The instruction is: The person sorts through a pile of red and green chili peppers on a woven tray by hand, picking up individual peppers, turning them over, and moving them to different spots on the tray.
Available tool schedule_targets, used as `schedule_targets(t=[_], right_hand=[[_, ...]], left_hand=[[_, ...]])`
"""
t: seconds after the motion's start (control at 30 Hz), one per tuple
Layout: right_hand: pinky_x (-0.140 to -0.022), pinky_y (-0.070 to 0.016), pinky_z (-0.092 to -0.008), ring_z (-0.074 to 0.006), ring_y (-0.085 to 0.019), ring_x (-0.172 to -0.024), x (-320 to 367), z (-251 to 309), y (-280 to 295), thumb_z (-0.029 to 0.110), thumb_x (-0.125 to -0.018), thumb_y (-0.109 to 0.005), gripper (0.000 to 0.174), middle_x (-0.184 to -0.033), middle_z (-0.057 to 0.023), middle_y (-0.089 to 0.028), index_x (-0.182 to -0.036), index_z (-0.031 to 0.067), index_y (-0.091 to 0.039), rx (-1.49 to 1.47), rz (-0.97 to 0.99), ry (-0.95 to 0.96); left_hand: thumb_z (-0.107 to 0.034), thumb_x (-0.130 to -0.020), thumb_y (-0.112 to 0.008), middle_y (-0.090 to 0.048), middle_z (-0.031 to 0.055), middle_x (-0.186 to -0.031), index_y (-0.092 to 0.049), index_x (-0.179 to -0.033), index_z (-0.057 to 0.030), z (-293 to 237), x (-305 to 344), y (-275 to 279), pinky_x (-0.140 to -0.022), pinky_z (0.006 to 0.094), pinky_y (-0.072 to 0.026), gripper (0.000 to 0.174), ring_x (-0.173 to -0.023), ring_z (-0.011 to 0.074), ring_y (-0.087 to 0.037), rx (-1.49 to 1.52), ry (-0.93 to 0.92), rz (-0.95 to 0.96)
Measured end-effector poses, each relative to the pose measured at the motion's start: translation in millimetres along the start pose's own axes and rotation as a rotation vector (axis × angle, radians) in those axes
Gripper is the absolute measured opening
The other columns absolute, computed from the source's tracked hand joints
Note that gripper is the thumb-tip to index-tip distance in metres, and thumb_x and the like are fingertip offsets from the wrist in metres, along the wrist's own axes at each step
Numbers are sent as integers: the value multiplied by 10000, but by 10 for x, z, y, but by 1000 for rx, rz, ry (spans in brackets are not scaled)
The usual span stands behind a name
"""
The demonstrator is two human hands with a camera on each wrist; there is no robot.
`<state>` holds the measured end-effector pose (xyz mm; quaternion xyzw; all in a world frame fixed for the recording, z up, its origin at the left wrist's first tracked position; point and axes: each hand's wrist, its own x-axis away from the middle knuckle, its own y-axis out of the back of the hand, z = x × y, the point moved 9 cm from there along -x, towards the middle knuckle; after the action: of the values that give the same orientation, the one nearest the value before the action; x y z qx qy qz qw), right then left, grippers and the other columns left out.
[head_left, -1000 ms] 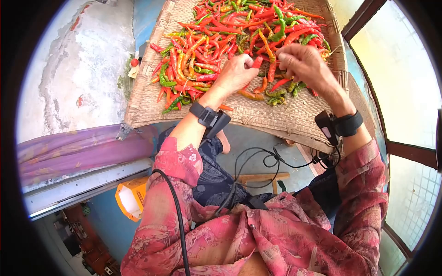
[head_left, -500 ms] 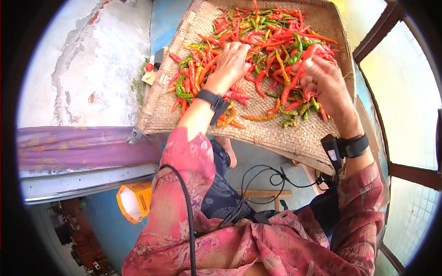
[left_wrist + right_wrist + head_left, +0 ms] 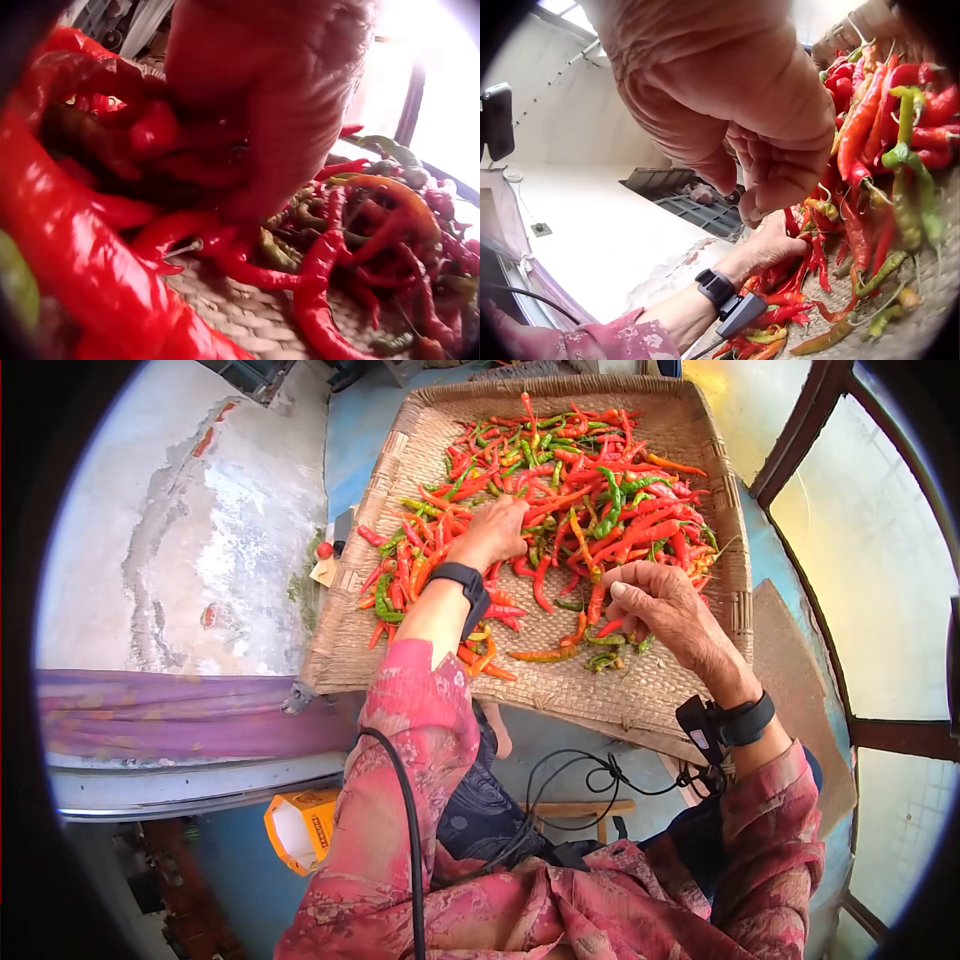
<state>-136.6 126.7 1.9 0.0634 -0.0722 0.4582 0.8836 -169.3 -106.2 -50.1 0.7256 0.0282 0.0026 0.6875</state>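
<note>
Many red, orange and green chili peppers lie in a woven tray [image 3: 650,690], in a left heap and a right heap. My left hand [image 3: 490,532] reaches down into the left heap, and its fingertips are hidden among the peppers. In the left wrist view that hand [image 3: 277,97] bends down over red chili peppers [image 3: 97,255]; I cannot tell whether it grips one. My right hand [image 3: 660,610] hovers over the near edge of the right heap [image 3: 660,525]. Its fingers [image 3: 780,180] are loosely bent with the thumb apart, and nothing shows between them.
A raised woven rim [image 3: 735,540] borders the tray. Black cables [image 3: 560,790] loop below it, near a wooden stool [image 3: 590,810]. An orange box [image 3: 305,830] stands at the lower left. A framed window [image 3: 880,560] is on the right, a worn wall [image 3: 230,530] on the left.
My right hand held a red chili pepper over the right heap half a second ago; now it is empty and nearer the tray's front. My left hand has moved from the middle into the left heap.
</note>
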Motion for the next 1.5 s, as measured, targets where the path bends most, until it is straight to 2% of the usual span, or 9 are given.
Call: schedule_targets(t=[0.23, 0.5, 0.7, 0.77, 0.9, 1.13, 1.2, 1.3, 1.5], right_hand=[[-525, -444, -212, -75, -557, -622, 21, -55, -8, 191, -915, -516, 226, -726, -13, -599, -985, -10, -594, 96, 31, 31], [-534, -449, -281, -112, -567, -602, 64, -172, -145, 126, -810, -614, 269, -658, -52, -588, -1041, -7, -580, 378, 8, 93], [-536, -474, -418, -338, -604, -586, 76, -98, -273, 80, -800, -574, 400, -661, -170, -599, -1192, 46, -498, 758, -145, 385], [-516, -470, -436, -342, -603, -578, 85, -5, -306, 99, -815, -562, 335, -634, -167, -591, -1145, 62, -521, 927, -234, 519], [-489, -469, -443, -338, -606, -573, 9, -42, -305, 154, -824, -586, 155, -601, -158, -575, -949, 83, -528, 1175, -184, 311], [-516, -467, -377, -279, -590, -554, 157, 159, 268, 244, -878, -562, 187, -637, -142, -591, -958, 79, -599, 816, -359, 262], [-475, -448, -333, -227, -557, -487, 190, 202, 365, 254, -901, -537, 212, -596, -119, -572, -974, 64, -594, 700, -387, 289], [-347, -248, -193, -49, -337, -380, 151, -206, 124, 277, -961, -450, 241, -527, 30, -450, -1015, 67, -554, -246, -55, -127], [-341, -274, -204, -60, -357, -376, 114, -517, -231, 278, -959, -456, 232, -535, 22, -463, -995, 70, -552, -389, 56, -258]], left_hand=[[-3, -627, -623, -509, 149, -856, -470, -886, -39, -958, 770, 629, -753, 430, -447, 303, -864, 353, -520, 308, -328, -238], [87, -630, -620, -530, 138, -1017, -528, -983, -42, -1379, 1270, 613, -812, 392, -482, 387, -975, 334, -548, 358, -257, -357], [36, -711, -648, -559, 125, -1037, -551, -973, -59, -1292, 1259, 658, -782, 367, -503, 295, -936, 330, -579, 642, -292, -330], [8, -733, -660, -588, 106, -985, -555, -949, -55, -1242, 1253, 733, -772, 330, -501, 248, -921, 282, -603, 670, -275, -336], [-65, -784, -664, -602, 41, -771, -581, -867, -34, -881, 1178, 728, -665, 259, -480, 121, -704, 119, -590, 1061, -4, -360], [-108, -815, -656, -586, 2, -792, -575, -890, -49, -420, 1300, 810, -703, 252, -473, 126, -743, 96, -576, 1079, 219, -534], [-102, -812, -661, -584, -4, -797, -579, -893, -55, -597, 1235, 770, -682, 262, -475, 124, -745, 93, -573, 1004, 91, -453], [-62, -757, -678, -610, 47, -820, -568, -889, -63, -1001, 1235, 689, -665, 286, -491, 172, -720, 179, -611, 824, -103, -292], [-82, -709, -657, -605, 70, -926, -560, -1066, -53, -1383, 1352, 535, -827, 354, -458, 371, -917, 272, -573, 400, -376, -286]])
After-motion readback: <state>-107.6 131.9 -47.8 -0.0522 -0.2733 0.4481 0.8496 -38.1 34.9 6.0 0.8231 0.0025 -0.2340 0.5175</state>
